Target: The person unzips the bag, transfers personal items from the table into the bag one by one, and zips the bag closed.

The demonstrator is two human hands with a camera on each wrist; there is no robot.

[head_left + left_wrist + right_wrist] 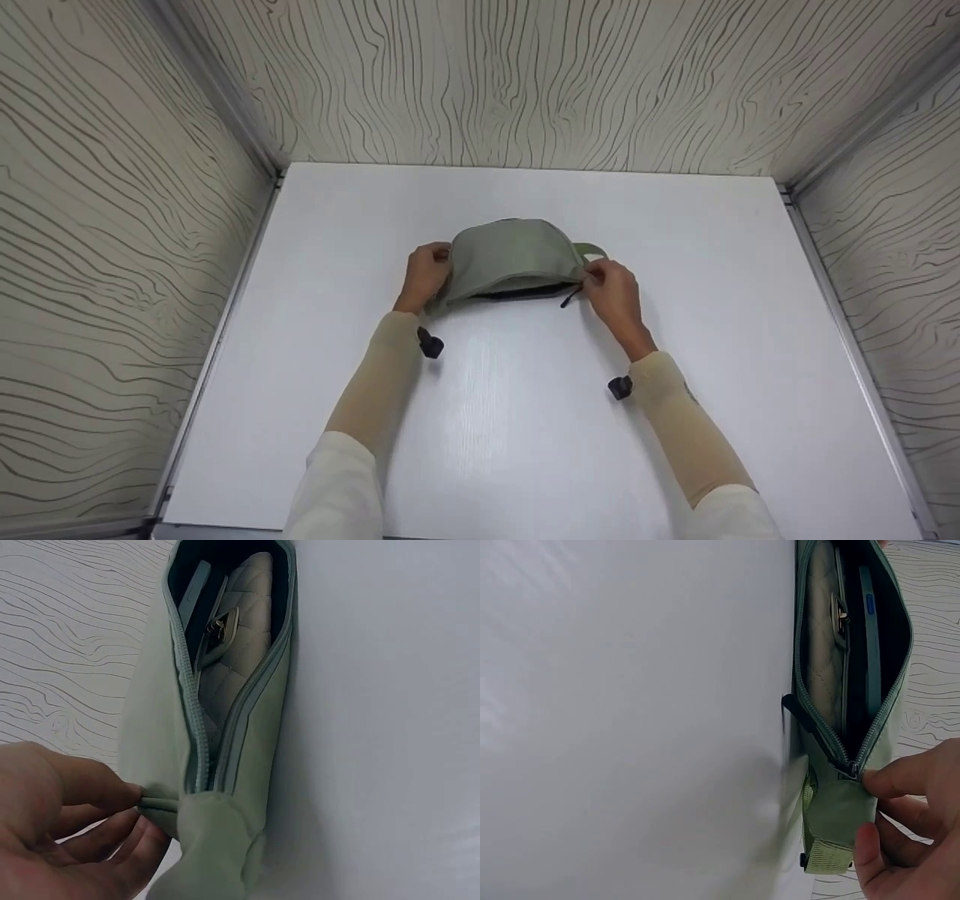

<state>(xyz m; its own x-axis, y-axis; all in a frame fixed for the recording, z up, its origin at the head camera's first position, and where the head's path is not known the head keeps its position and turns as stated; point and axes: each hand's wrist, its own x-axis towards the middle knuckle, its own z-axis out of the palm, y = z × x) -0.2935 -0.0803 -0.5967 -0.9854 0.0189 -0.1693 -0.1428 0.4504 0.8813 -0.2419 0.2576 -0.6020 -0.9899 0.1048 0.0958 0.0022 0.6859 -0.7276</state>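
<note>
A sage-green waist bag (514, 251) is on the white table, its zipped mouth open toward the person. At the bag's left end, my left hand (426, 276) pinches a fold of fabric between thumb and fingers. My right hand (615, 296) grips the opposite end, right by the end of the zipper. Inside the bag, a quilted beige wallet (244, 615) with a metal clasp shows in both wrist views. Beside it stands a thin, flat blue-green object (872, 645) with a small blue mark. The dark zipper pull (802, 716) hangs out over the near side.
A green webbing strap (589, 249) loops out behind the bag's right end. The white table (510, 420) is bordered by wood-grain patterned panels (480, 82) at the back and both sides. Small black devices (431, 343) are worn on the wrists over beige sleeves.
</note>
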